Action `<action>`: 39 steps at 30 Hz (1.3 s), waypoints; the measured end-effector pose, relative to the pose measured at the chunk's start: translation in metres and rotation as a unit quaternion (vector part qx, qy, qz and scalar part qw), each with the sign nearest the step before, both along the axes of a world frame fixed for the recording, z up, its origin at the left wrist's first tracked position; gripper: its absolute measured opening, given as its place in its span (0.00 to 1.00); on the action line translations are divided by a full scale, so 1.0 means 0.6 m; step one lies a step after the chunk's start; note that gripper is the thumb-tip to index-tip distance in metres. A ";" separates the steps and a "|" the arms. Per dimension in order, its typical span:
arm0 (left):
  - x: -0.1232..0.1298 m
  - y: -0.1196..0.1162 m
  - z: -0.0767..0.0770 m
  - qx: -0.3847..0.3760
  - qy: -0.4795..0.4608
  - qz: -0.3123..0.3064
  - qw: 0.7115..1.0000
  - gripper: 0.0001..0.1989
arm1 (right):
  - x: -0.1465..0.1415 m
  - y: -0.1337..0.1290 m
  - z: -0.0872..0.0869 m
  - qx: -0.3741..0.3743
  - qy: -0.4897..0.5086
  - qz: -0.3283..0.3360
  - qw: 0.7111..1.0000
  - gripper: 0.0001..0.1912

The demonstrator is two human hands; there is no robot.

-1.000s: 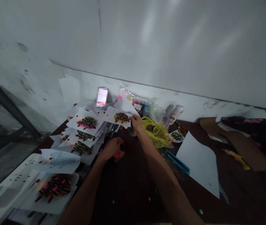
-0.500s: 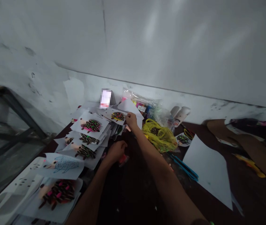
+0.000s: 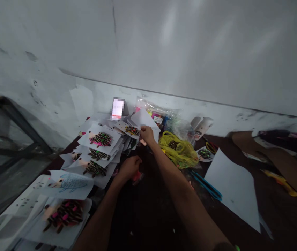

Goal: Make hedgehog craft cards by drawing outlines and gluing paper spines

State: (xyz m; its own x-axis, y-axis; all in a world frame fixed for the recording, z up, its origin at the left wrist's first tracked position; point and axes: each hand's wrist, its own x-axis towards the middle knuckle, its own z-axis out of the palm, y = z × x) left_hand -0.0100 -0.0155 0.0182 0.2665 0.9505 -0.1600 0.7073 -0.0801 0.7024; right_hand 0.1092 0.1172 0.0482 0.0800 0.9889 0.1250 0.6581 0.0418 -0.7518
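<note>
My right hand (image 3: 147,134) is closed in a pinch on the right edge of a white card (image 3: 124,127) with a yellow, red and dark hedgehog on it. The card tilts over the back of a paper stack. Nearer to me, my left hand (image 3: 131,166) hovers low over the dark table (image 3: 143,216) with its fingers curled; whether it holds anything is hidden. A small red item (image 3: 137,177) lies just beside it. Left of my hands, hedgehog cards (image 3: 100,139) are piled, and a blue hedgehog drawing (image 3: 73,182) lies closer.
A yellow plastic bag (image 3: 178,150) and clear bags stand right of my right hand. Further right are blue scissors or tongs (image 3: 207,186), a white sheet (image 3: 232,190) and brown cardboard (image 3: 287,167). A lit phone (image 3: 117,108) leans on the wall behind.
The card at my right hand has tilted, so its hedgehog looks narrower. My left hand has hardly moved.
</note>
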 end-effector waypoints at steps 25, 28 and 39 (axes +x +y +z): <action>-0.001 0.000 0.003 0.004 0.001 -0.008 1.000 0.15 | 0.001 0.000 -0.001 -0.021 -0.043 -0.034 0.998 0.22; -0.002 0.002 -0.002 0.008 -0.022 0.001 1.000 0.15 | 0.002 -0.012 0.003 -0.020 -0.040 -0.033 0.998 0.23; -0.002 0.011 -0.004 0.007 -0.330 0.172 0.928 0.15 | 0.053 -0.192 0.014 -0.073 0.097 0.218 0.968 0.14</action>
State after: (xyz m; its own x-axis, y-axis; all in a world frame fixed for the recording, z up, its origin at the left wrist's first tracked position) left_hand -0.0111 -0.0086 0.0158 -0.0172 0.9983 -0.0562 0.1092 0.0578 0.9923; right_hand 0.1410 0.0018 0.0569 -0.3405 0.9402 0.0056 0.4476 0.1674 -0.8784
